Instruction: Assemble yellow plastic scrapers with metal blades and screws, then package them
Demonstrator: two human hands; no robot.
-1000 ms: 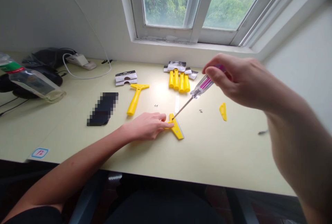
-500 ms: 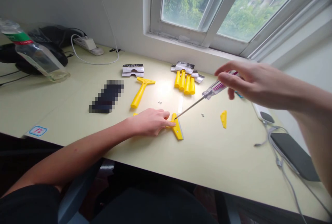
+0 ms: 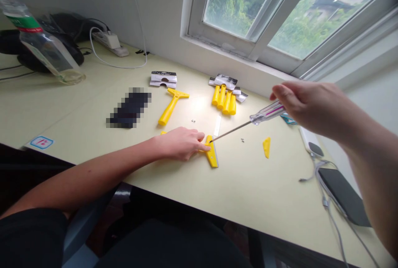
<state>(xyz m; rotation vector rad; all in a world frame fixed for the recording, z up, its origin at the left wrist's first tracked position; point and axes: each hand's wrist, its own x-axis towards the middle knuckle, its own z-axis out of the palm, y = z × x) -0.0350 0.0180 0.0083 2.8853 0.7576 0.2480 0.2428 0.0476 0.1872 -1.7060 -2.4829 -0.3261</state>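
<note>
My left hand (image 3: 183, 143) is closed around a yellow scraper (image 3: 212, 157) and presses it against the table; most of its handle is hidden under the hand. A thin metal blade edge runs along the right side of the scraper head. My right hand (image 3: 307, 104) grips the clear and purple handle of a screwdriver (image 3: 264, 114). The screwdriver slants down to the left, its tip at the upper part of the scraper head. A loose blade (image 3: 217, 126) lies just behind the head. Small screws (image 3: 243, 140) rest to the right, and more screws (image 3: 193, 121) lie behind my left hand.
Farther back lie another yellow scraper (image 3: 173, 105), several yellow handles (image 3: 224, 100) and folded cards (image 3: 163, 79). A yellow blade cover (image 3: 266, 148) sits to the right. A bottle (image 3: 51, 48) leans at the left; a dark phone (image 3: 343, 195) and cables lie at the right.
My right hand has turned, its fingers curling tighter round the screwdriver, whose shaft now slants lower. The tip stays at the scraper head. The camera view has tilted slightly.
</note>
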